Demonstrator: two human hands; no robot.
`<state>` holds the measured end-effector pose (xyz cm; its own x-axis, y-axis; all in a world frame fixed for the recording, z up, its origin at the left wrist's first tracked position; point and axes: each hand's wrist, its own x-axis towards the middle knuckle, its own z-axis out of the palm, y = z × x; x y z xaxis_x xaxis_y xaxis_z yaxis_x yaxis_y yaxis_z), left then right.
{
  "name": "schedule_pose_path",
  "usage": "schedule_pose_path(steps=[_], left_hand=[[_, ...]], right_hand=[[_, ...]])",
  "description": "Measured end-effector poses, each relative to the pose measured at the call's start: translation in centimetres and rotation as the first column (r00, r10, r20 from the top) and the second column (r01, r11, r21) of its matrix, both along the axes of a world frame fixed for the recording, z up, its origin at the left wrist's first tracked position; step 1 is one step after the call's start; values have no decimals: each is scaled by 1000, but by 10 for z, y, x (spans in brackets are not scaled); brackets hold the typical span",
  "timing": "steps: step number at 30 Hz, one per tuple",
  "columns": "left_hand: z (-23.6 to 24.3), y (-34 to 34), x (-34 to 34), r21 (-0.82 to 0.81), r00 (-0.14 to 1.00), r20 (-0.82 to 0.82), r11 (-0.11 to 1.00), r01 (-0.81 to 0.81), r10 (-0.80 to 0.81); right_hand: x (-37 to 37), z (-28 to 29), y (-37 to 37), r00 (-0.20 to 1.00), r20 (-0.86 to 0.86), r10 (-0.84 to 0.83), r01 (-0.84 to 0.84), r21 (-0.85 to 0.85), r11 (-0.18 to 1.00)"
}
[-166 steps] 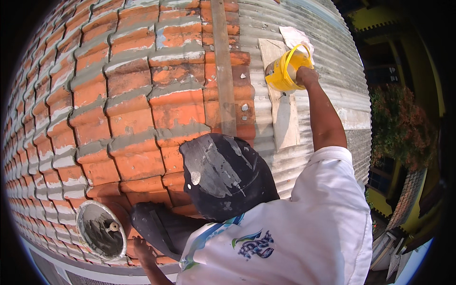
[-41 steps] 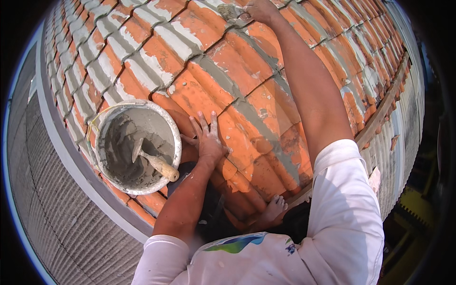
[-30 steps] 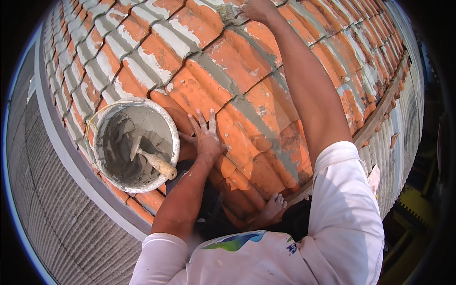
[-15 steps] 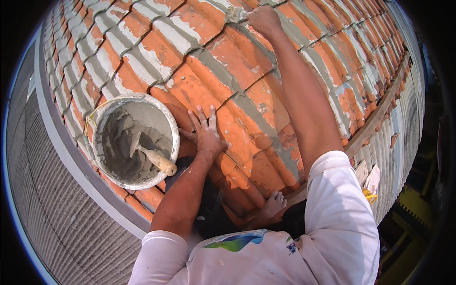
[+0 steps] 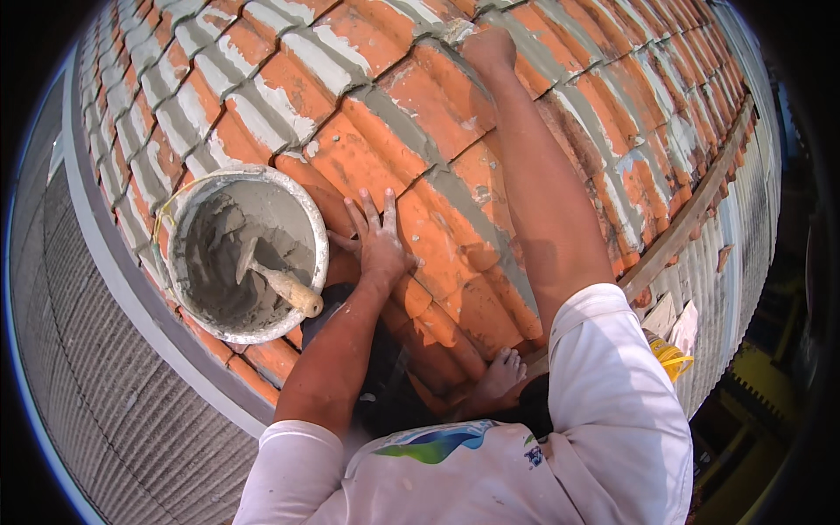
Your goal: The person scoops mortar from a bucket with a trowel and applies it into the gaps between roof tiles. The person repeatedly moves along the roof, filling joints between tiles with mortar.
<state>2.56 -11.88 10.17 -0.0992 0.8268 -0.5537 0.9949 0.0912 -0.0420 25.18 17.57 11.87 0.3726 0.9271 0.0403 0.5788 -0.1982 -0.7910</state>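
My left hand (image 5: 382, 252) rests on the orange roof tiles (image 5: 437, 232) with its fingers spread, holding nothing. Just left of it stands a round bucket (image 5: 178, 262) of wet grey mortar (image 5: 271, 219). Inside leans a trowel (image 5: 289, 290), its blade in the mortar and its wooden handle over the rim. At the far end of my outstretched right arm, my right hand (image 5: 490, 51) is closed like a fist low on the tiles. A small pale, mortar-smeared thing (image 5: 457, 33) shows at its fingers; its kind cannot be made out.
Grey mortar bands (image 5: 468, 203) run along many tile joints. A wooden batten (image 5: 687, 223) edges the tiles on the right, beside corrugated sheeting (image 5: 739, 254). At left lies a grey ledge (image 5: 144, 328) above more corrugated roofing (image 5: 96, 350). My bare foot (image 5: 501, 376) stands on the tiles.
My right hand has drawn back slightly toward me, still closed. The left hand keeps its place on the tiles. A yellow thing at the right shows more now.
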Motion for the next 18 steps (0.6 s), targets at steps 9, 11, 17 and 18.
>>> schedule_pose_path(steps=[9,11,17,18], left_hand=[[0,-1,-3,9,1000,7,1000,13,-13],[0,-1,-4,23,1000,12,1000,16,-16],[-1,0,-3,-8,1000,-3,1000,-11,11],[0,0,-3,-12,1000,1,1000,-9,9]], right_hand=[[1,1,12,815,465,347,-418,54,907],[18,14,2,758,524,388,-459,6,888],[50,59,-29,438,663,606,-491,-388,780],[53,62,-27,411,665,624,-493,-413,766]])
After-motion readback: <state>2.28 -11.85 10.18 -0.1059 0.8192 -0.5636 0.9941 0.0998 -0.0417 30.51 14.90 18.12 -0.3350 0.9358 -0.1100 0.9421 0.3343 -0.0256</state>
